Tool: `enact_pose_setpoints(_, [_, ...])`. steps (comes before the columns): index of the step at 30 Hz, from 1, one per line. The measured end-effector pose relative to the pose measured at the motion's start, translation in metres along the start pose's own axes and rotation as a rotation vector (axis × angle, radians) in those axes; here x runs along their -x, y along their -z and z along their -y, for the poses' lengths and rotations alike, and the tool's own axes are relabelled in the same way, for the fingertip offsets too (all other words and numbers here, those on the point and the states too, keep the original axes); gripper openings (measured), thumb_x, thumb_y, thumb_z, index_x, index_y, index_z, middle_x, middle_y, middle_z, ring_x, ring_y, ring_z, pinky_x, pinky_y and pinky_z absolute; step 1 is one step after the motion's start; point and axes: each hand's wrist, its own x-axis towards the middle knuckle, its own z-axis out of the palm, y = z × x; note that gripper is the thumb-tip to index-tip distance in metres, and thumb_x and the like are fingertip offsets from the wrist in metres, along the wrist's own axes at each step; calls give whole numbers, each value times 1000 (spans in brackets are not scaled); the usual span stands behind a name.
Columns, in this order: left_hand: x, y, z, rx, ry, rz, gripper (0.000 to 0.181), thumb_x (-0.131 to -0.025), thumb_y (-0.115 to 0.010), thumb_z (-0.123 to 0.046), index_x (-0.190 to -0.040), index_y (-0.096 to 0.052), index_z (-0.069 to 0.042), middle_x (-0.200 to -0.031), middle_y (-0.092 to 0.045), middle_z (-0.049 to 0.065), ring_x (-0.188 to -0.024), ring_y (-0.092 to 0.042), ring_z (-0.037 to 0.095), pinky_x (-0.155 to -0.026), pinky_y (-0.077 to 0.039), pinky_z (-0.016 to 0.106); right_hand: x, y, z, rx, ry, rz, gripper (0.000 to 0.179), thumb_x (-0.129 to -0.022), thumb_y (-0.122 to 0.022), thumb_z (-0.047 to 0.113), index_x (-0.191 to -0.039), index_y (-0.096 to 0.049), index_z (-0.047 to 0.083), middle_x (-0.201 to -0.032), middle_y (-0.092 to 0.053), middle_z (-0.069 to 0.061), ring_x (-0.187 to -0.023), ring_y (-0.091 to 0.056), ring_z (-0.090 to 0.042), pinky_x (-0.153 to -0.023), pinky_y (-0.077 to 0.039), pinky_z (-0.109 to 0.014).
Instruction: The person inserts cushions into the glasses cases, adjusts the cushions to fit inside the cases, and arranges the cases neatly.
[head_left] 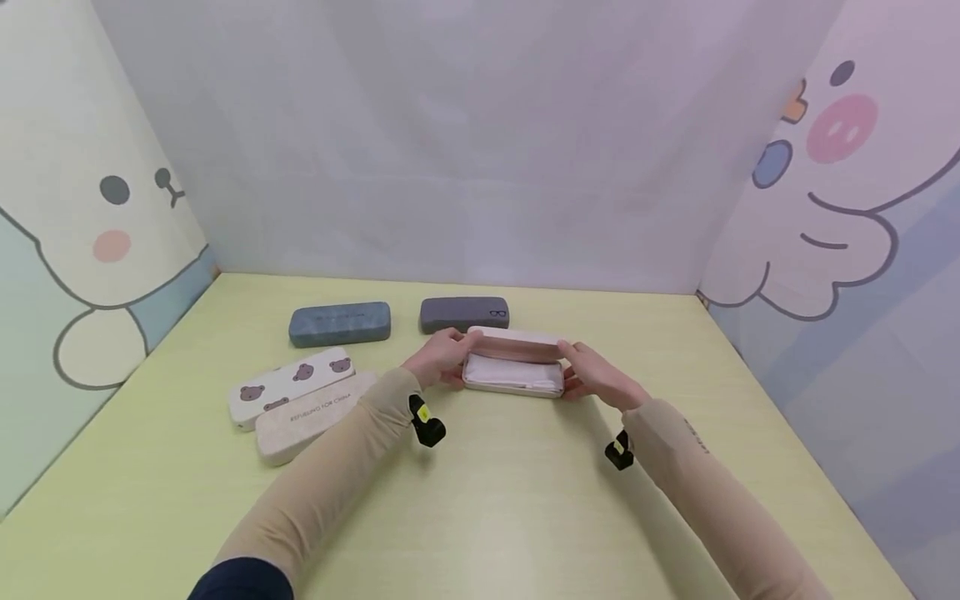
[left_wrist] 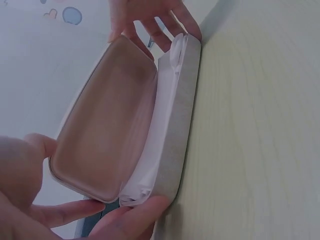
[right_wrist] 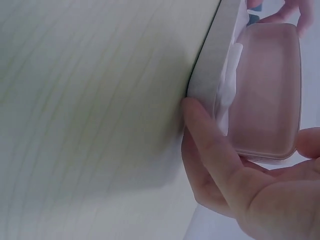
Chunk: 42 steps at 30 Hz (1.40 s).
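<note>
A pale glasses case lies on the table with its lid raised, showing a pinkish-brown lining. Folded white cloth fills its base. At the left end, my left hand grips the case, thumb on the lid's edge and fingers against the end of the base. My right hand holds the opposite end the same way, its thumb at the lid's rim and fingertips low on the base. Whether anything lies under the cloth is hidden.
Behind stand a blue glasses case and a dark grey one. To the left, a bear-patterned case touches a beige lettered case. Printed curtains border the yellowish table.
</note>
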Motion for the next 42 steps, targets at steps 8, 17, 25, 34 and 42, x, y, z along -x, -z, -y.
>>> enact_pose_setpoints(8, [1, -3, 3, 8, -2, -26, 53, -96, -51, -45, -132, -44, -6, -121, -50, 15, -82, -56, 19, -70, -56, 30, 1, -5, 2, -3, -3, -19, 51, -105, -26, 37, -130, -31, -7, -120, -45, -27, -106, -53, -31, -88, -54, -40])
enact_pose_setpoints(17, [1, -3, 3, 31, -8, -21, 55, -96, -54, -43, -136, -43, -6, -126, -50, 17, -87, -56, 19, -72, -57, 29, 3, -1, 1, 10, 4, 17, 53, -105, -26, 37, -134, -31, -8, -124, -44, -27, -111, -52, -32, -93, -52, -41])
enact_pose_setpoints(25, [2, -3, 6, 52, -21, -10, 57, -96, -55, -41, -138, -41, -4, -128, -50, 18, -88, -56, 19, -72, -56, 29, 3, 1, -3, 6, 26, 46, 54, -106, -26, 35, -137, -28, -9, -131, -40, -29, -119, -49, -36, -98, -50, -43])
enact_pose_setpoints(34, [0, 0, 3, 51, -26, -23, 55, -96, -56, -39, -137, -42, -5, -125, -52, 16, -85, -57, 18, -68, -54, 25, 1, 4, 0, -7, 36, 50, 49, -106, -26, 31, -133, -31, -9, -128, -40, -27, -116, -50, -33, -97, -50, -41])
enact_pose_setpoints(42, [1, -3, 10, 70, -31, -21, 56, -95, -57, -39, -138, -43, -5, -123, -52, 15, -86, -57, 17, -69, -55, 26, 1, 2, -6, -19, 47, 71, 48, -106, -28, 31, -130, -33, -10, -125, -42, -25, -113, -52, -30, -97, -49, -41])
